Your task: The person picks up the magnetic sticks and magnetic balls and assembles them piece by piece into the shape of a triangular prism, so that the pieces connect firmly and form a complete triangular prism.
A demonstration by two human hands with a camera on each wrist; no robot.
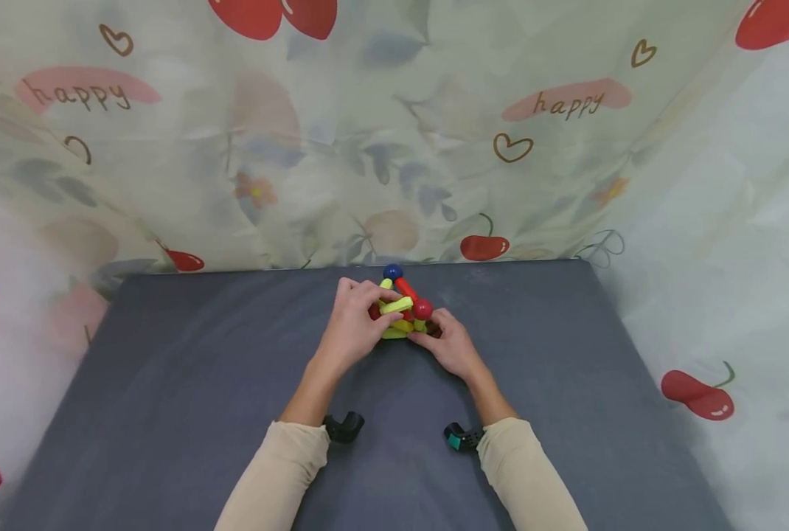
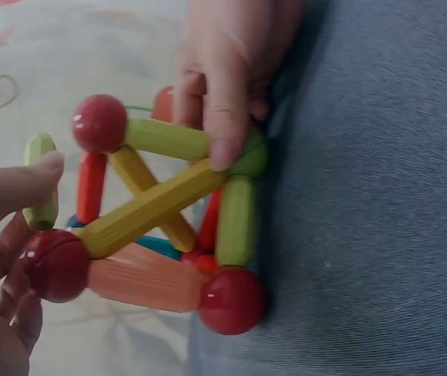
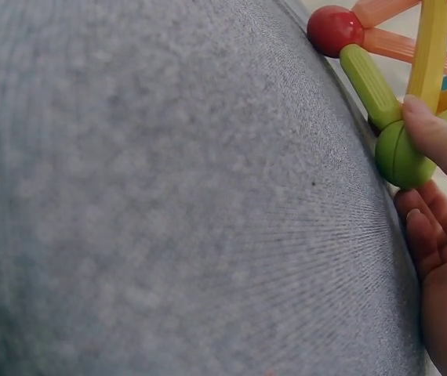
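A frame of coloured building sticks and balls stands on the grey-blue table, between both hands. My left hand point(image 1: 361, 321) pinches a lime-green building stick point(image 2: 41, 184) between thumb and fingers, and its lower fingers lie behind a red ball point(image 2: 55, 265) at one corner. At the opposite corner my right hand point(image 1: 454, 346) grips a green ball point(image 3: 404, 154), thumb on its top beside the end of a yellow stick point(image 2: 153, 207). An orange stick point(image 2: 145, 283) joins two red balls low on the frame. A blue ball point(image 1: 393, 273) tops the far side. The hands partly hide the frame.
The table point(image 1: 235, 398) ends just behind the frame, where a printed curtain point(image 1: 381, 147) hangs. More of this cloth hangs at both sides. Black wrist straps point(image 1: 344, 428) sit at the cuffs of the cream sleeves point(image 1: 275, 472).
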